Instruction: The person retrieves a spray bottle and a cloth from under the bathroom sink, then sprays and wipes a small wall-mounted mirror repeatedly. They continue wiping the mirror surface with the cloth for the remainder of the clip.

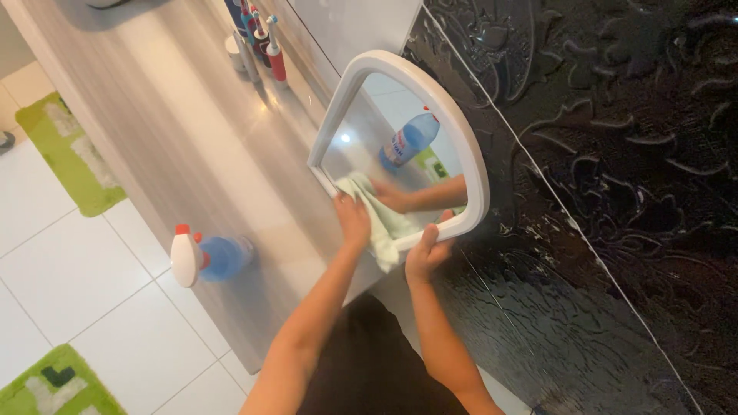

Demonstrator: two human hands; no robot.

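Left hand pressed a pale green cloth flat against the glass of a white-framed mirror, near its lower corner; the fingers were closed down on the cloth. Right hand gripped the frame's lower edge, steadying it. The mirror stood tilted on a grey wood-grain surface, leaning towards a dark embossed wall. A blue spray bottle with a white and red trigger stood near the surface's front edge, well apart from the mirror; toothbrushes stood at the far end. Judged from this pose, good wiping called for even pressure, overlapping strokes and a firm hold on the frame.
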